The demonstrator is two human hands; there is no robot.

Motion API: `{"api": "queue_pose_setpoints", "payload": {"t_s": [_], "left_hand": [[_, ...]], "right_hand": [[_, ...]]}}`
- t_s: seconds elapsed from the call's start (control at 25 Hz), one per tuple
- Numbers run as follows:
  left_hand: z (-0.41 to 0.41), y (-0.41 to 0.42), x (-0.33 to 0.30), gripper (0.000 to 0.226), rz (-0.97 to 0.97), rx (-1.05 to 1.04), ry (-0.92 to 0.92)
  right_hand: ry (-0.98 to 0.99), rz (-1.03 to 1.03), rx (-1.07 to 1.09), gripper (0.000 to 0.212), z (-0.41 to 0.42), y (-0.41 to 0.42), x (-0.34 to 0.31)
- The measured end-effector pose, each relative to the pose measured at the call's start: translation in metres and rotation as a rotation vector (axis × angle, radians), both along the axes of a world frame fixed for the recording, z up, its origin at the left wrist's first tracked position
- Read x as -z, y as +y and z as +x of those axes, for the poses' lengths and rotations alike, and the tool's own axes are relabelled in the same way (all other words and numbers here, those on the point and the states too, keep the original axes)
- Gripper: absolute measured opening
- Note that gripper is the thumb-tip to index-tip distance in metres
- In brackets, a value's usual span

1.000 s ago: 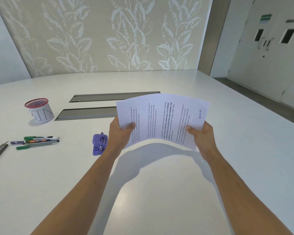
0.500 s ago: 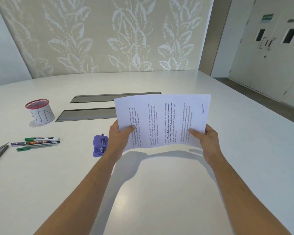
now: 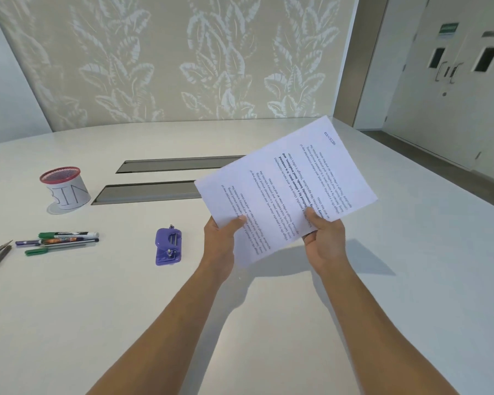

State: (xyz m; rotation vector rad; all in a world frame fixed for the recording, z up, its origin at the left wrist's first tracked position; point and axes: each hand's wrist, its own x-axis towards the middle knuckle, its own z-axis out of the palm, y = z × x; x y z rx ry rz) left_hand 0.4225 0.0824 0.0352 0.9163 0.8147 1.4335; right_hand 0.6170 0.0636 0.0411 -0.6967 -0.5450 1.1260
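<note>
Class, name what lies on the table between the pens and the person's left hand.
A purple punch lies there, apart from both the pens and the left hand, which holds the paper; the head view shows it.

White table [image 3: 268, 323], leaf-patterned wall [image 3: 183, 58], double doors [image 3: 457, 69] right.

Both hands up over the table [image 3: 411, 280]. Left hand [image 3: 221, 242] and right hand [image 3: 324, 240] pinch the printed sheets [image 3: 285, 189], tilted.
</note>
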Motion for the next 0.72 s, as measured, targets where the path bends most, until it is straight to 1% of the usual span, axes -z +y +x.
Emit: {"api": "queue_pose_setpoints", "payload": {"t_s": [0.16, 0.24, 0.28, 0.36, 0.44, 0.52, 0.6, 0.68, 0.72], "left_hand": [[-0.019, 0.006, -0.002, 0.036, 0.053, 0.031, -0.011], [-0.038, 0.013, -0.012, 0.031, 0.042, -0.022, -0.002], [-0.047, 0.017, -0.019, 0.027, 0.044, -0.046, 0.039], [-0.061, 0.025, -0.035, 0.024, 0.106, -0.022, 0.193], [-0.064, 0.03, -0.054, 0.027, 0.195, 0.058, 0.369], [-0.059, 0.032, -0.073, 0.036, 0.241, 0.118, 0.449], [-0.05, 0.031, -0.088, 0.042, 0.277, 0.165, 0.428], [-0.04, 0.029, -0.095, 0.04, 0.321, 0.174, 0.383], [-0.036, 0.027, -0.097, 0.037, 0.338, 0.14, 0.369]], "right_hand": [[-0.157, -0.001, 0.057, 0.041, 0.01, 0.003, -0.012], [-0.261, 0.021, 0.063, 0.036, 0.019, 0.002, -0.022], [-0.322, 0.034, 0.061, 0.034, 0.023, 0.003, -0.027], [-0.451, 0.062, 0.039, 0.033, 0.03, 0.004, -0.04], [-0.565, 0.09, 0.008, 0.034, 0.032, 0.005, -0.053], [-0.675, 0.118, -0.026, 0.033, 0.028, 0.007, -0.066], [-0.751, 0.145, -0.053, 0.03, 0.02, 0.007, -0.078], [-0.769, 0.162, -0.055, 0.028, 0.012, 0.007, -0.087], [-0.767, 0.172, -0.045, 0.028, 0.009, 0.007, -0.09]]}}
